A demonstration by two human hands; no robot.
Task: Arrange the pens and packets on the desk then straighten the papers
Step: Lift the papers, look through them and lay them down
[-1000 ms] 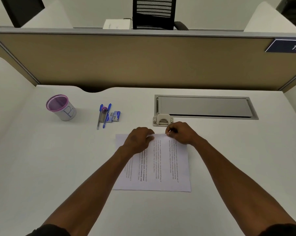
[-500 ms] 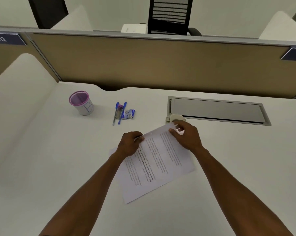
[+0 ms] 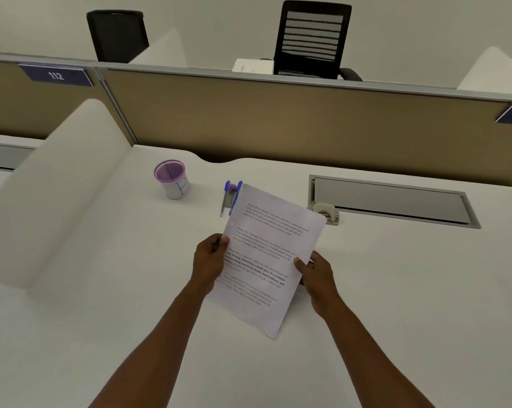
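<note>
I hold a stack of printed papers (image 3: 268, 254) tilted up off the white desk (image 3: 396, 290), its lower corner near the surface. My left hand (image 3: 209, 260) grips the stack's left edge and my right hand (image 3: 316, 272) grips its right edge. Behind the top of the papers lie blue pens (image 3: 229, 197) side by side. The small packets beside them are hidden by the sheets.
A purple-rimmed mesh cup (image 3: 172, 179) stands at the left of the pens. A small beige hole punch (image 3: 326, 213) sits by the grey cable tray lid (image 3: 393, 200). A tan partition (image 3: 278, 119) closes off the back; a white side divider (image 3: 57, 187) rises at left.
The papers lay flat on the desk with both hands at their top edge; now they are lifted and turned upright between both hands. The view has shifted to the left.
</note>
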